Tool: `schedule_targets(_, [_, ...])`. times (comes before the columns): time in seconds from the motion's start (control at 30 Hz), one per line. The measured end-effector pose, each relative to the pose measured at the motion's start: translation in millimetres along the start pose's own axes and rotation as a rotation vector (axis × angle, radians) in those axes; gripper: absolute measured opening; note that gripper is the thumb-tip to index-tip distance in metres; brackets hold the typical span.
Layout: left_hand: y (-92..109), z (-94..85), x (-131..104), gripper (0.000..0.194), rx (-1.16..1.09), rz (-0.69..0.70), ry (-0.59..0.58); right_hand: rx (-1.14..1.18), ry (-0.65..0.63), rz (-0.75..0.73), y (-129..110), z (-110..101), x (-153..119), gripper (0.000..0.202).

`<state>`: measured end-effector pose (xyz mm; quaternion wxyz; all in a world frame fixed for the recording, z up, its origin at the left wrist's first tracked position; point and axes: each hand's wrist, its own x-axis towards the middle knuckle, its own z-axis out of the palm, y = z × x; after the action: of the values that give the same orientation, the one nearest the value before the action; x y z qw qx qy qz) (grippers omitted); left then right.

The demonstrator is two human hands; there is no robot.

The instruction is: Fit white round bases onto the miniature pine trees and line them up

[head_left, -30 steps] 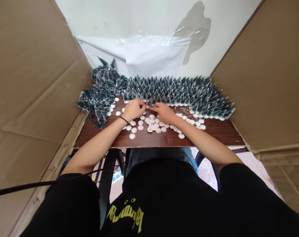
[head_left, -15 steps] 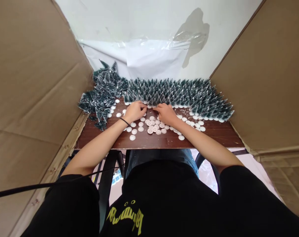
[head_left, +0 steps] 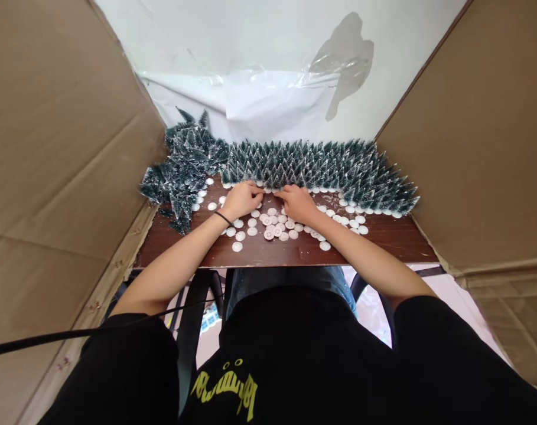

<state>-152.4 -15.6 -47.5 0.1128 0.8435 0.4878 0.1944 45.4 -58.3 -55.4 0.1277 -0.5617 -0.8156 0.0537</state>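
Note:
My left hand (head_left: 240, 199) rests at the front edge of a dense block of small frosted pine trees (head_left: 312, 162), its fingers curled. Opposite it, my right hand (head_left: 297, 202) has its fingers bent inward, the index finger pointing left. Between the fingertips shows the white round base (head_left: 269, 190) of a front-row tree. Both hands are at or very near this base; whether anything is pinched in them is hidden. Just below the hands, several loose white discs (head_left: 278, 224) lie in a scattered, partly overlapping pile.
A jumbled heap of the same trees (head_left: 188, 156) lies at the left back. More white discs (head_left: 237, 247) are spread over the brown table (head_left: 290, 257). Brown cloth walls (head_left: 481, 147) close in both sides, and a white wall (head_left: 250, 41) stands behind.

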Motion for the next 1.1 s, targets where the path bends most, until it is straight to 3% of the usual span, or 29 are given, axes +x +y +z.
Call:
schedule_targets(0.23, [1, 0.5, -2, 0.036, 0.026, 0.022, 0.020, 0.016, 0.015, -0.009, 1, 1, 0, 0.051])
schedule_targets(0.37, [10, -11.7, -6, 0.033, 0.101, 0.024, 0.050, 0.026, 0.013, 0.007, 0, 0, 0, 0.050])
schedule_targets(0.5, [7, -46.8, -9, 0.032, 0.164, -0.014, 0.218, 0.049, 0.005, 0.000, 0, -2, -1, 0.046])
schedule_targets(0.63, [-16, -92.7, -15, 0.031, 0.228, -0.294, 0.492, 0.052, 0.000, -0.003, 1, -1, 0, 0.045])
schedule_targets(0.7, [-30, -110.7, -21, 0.033, 0.269, -0.418, 0.565, 0.044, 0.008, -0.003, 1, 0, 0, 0.044])
schedule_targets(0.8, [-49, -126.5, -31, 0.041, 0.367, -0.604, 0.523, 0.043, 0.026, -0.010, 2, 2, 0, 0.043])
schedule_targets(0.9, [-60, -131.3, -36, 0.047, 0.410, -0.729, 0.329, 0.052, 0.027, -0.015, 2, 3, 1, 0.042])
schedule_targets(1.0, [-63, -131.3, -34, 0.046, 0.409, -0.754, 0.226, 0.052, 0.018, -0.009, 2, 2, 1, 0.042])
schedule_targets(1.1, [-62, -131.1, -33, 0.040, 0.407, -0.741, 0.255, 0.051, 0.016, -0.002, 2, 1, 1, 0.042])
